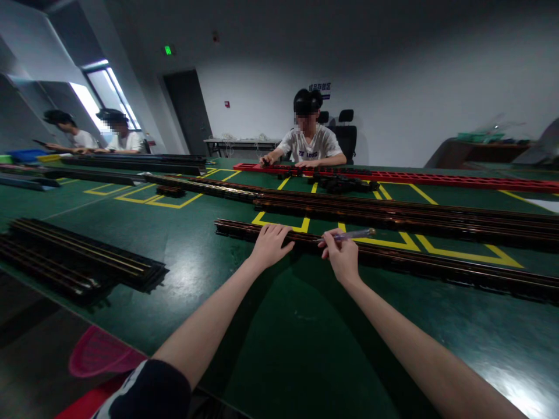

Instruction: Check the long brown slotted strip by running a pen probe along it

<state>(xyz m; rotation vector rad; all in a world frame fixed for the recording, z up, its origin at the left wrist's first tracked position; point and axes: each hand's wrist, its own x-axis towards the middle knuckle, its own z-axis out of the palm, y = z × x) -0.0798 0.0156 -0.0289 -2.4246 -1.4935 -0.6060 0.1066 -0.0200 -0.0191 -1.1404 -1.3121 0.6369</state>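
Observation:
A long, narrow dark strip (419, 263) with copper-coloured lines runs across the green table in front of me. Near its left end, my left hand (271, 243) lies over it, fingers across the top and thumb on the near side. My right hand (341, 251) is closed around a slim, pen-like tool (356, 234) with a clear purplish handle. The handle points to the right, and the tool's tip is at the strip, too small to make out. Just beyond lies a bundle of similar strips (393, 216).
More dark strips (82, 256) are stacked at the left. Yellow tape outlines (174, 203) mark the green table (209, 314). Across it, a person (308, 139) works at a long red rack (437, 179). Two people sit far left. A pink basket (102, 355) is below the table edge.

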